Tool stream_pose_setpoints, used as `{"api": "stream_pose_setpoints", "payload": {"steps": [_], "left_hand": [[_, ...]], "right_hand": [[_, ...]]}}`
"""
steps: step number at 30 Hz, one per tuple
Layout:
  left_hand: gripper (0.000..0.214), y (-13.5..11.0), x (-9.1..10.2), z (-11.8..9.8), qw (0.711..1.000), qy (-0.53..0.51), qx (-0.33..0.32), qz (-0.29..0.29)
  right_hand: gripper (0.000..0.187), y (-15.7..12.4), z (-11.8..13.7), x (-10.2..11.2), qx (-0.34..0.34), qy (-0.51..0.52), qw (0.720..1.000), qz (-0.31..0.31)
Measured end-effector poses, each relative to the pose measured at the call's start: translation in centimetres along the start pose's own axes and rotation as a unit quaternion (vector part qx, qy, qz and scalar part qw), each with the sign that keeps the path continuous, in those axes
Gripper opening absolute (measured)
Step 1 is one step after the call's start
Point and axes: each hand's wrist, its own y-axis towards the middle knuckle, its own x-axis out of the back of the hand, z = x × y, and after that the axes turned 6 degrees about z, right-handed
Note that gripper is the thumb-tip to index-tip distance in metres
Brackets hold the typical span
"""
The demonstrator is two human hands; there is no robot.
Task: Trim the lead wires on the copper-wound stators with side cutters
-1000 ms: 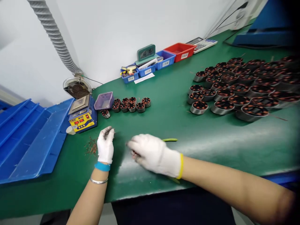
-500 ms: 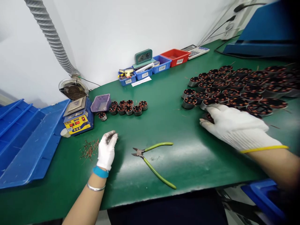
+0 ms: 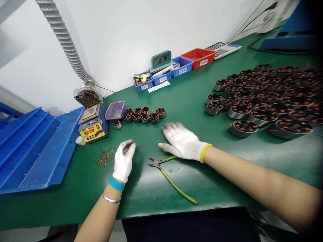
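My left hand, in a white glove with dark-stained fingertips, rests on the green table with its fingers curled together. Nothing shows in its grasp. Beside it lies a small heap of copper wire scraps. My right hand, gloved in white with a yellow cuff, is open over the table, palm down, fingers pointing left. It covers part of one green handle of the diagonal cutters, whose jaws are spread. Beyond my hands stands a small group of copper-wound motor stators. Many larger-looking stators crowd the right side.
A yellow-and-blue heating unit and a purple tray stand at the left, near blue plastic bins. Along the wall are small blue boxes, a digital clock, a red bin and a calculator.
My right hand has left the stators on the right and moved left to the cutters, its fingers now spread. My left hand keeps its place and pose. The view has shifted slightly.
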Motion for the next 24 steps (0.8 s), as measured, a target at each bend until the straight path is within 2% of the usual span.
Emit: {"api": "stream_pose_setpoints", "payload": {"steps": [2,5,7,9,11,12,14,16,17,19,22,24], "left_hand": [[0.049,0.3,0.5,-0.1,0.999,-0.017,-0.008,-0.036],[0.052,0.8,1.5,0.0,0.993,-0.040,-0.028,-0.107],[0.052,0.7,1.8,0.1,0.989,-0.029,-0.050,-0.137],[0.052,0.2,1.4,0.2,0.988,0.026,-0.077,-0.131],[0.053,-0.3,0.3,0.1,0.979,0.140,-0.123,-0.086],[0.054,-0.6,-0.6,0.0,0.963,0.216,-0.150,-0.050],[0.060,-0.6,-2.4,-0.2,0.907,0.365,-0.204,0.046],[0.066,0.0,-4.1,-0.4,0.849,0.460,-0.216,0.145],[0.067,0.4,-4.6,-0.3,0.830,0.483,-0.209,0.183],[0.076,1.0,-5.0,0.0,0.824,0.512,-0.163,0.181],[0.091,1.3,-3.9,0.8,0.836,0.539,-0.056,0.085],[0.094,2.0,-2.6,1.2,0.836,0.548,-0.010,0.013]], "right_hand": [[0.066,0.9,2.3,0.3,0.022,0.046,0.999,0.017],[0.064,0.6,3.5,2.0,-0.029,0.111,0.993,0.008],[0.068,-1.0,3.4,3.2,-0.072,0.150,0.986,0.018],[0.079,-3.6,3.4,3.7,-0.065,0.146,0.984,0.080],[0.081,-6.3,4.1,2.9,-0.002,0.082,0.989,0.121],[0.074,-7.5,4.5,2.2,0.042,0.058,0.990,0.120],[0.063,-9.2,5.5,0.5,0.070,0.014,0.993,0.095],[0.057,-9.9,5.8,-1.0,0.039,-0.012,0.996,0.082],[0.054,-10.0,5.6,-1.5,0.015,-0.016,0.996,0.084],[0.047,-10.0,4.6,-2.1,-0.027,-0.003,0.995,0.094],[0.043,-9.7,2.3,-2.5,-0.093,0.041,0.990,0.094],[0.044,-9.6,1.0,-2.8,-0.140,0.059,0.985,0.082]]}}
